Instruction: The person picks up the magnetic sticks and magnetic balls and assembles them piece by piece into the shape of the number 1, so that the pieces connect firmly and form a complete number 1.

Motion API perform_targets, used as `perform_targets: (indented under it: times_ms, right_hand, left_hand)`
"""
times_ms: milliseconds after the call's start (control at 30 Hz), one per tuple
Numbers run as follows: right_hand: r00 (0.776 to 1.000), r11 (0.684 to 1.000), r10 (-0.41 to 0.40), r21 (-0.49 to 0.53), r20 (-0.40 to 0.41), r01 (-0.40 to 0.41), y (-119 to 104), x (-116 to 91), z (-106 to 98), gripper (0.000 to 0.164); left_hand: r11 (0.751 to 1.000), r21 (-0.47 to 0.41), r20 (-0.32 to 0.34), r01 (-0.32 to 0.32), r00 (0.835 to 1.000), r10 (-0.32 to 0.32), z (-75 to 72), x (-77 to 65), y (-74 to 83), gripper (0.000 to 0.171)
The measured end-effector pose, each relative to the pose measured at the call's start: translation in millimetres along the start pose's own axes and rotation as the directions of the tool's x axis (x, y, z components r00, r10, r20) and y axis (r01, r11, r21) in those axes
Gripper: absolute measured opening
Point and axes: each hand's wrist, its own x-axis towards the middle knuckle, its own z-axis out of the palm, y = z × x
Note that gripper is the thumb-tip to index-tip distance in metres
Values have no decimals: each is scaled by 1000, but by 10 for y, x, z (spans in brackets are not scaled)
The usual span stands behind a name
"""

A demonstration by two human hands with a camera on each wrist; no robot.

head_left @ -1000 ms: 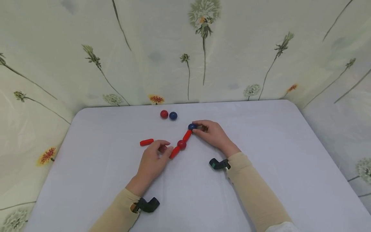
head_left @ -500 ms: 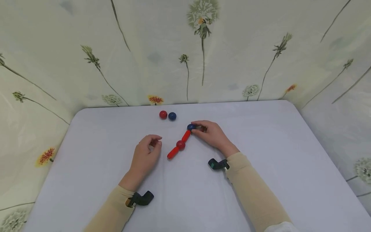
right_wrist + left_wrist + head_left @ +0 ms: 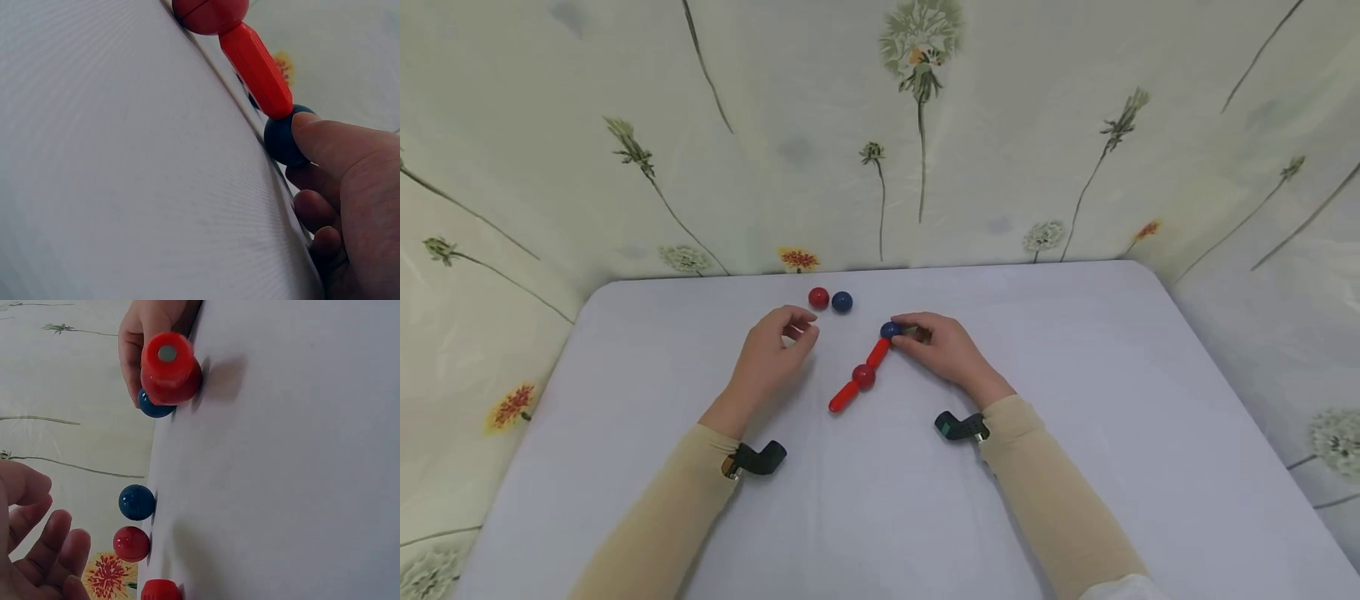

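Observation:
My right hand (image 3: 947,348) pinches a blue ball (image 3: 890,332) between thumb and fingers. That ball ends a chain on the white table: a red rod (image 3: 877,353), a red ball (image 3: 864,377), then another red rod (image 3: 843,397) pointing toward me. In the left wrist view this last rod (image 3: 167,353) faces the camera with a grey disc in its end. My left hand (image 3: 769,350) holds nothing, its fingers loosely bent, left of the chain. Just beyond its fingertips sit a loose red ball (image 3: 818,298) and a loose blue ball (image 3: 842,302), side by side.
A loose red rod (image 3: 161,590) shows at the bottom of the left wrist view; in the head view the left hand hides it. A floral curtain (image 3: 1015,125) hangs behind the table's far edge. Each wrist wears a black camera mount (image 3: 762,458).
My left hand has left the near end of the chain, moving left and then away from me toward the two loose balls. The right hand keeps its pinch on the blue ball.

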Motion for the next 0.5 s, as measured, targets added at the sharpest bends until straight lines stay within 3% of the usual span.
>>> perform_targets:
  times_ms: [500]
  right_hand:
    - [1000,1000,-5,-2,-2,5,10,2,3,40]
  left_hand:
    - [993,13,92,122,988,-122,-38,518,39,38]
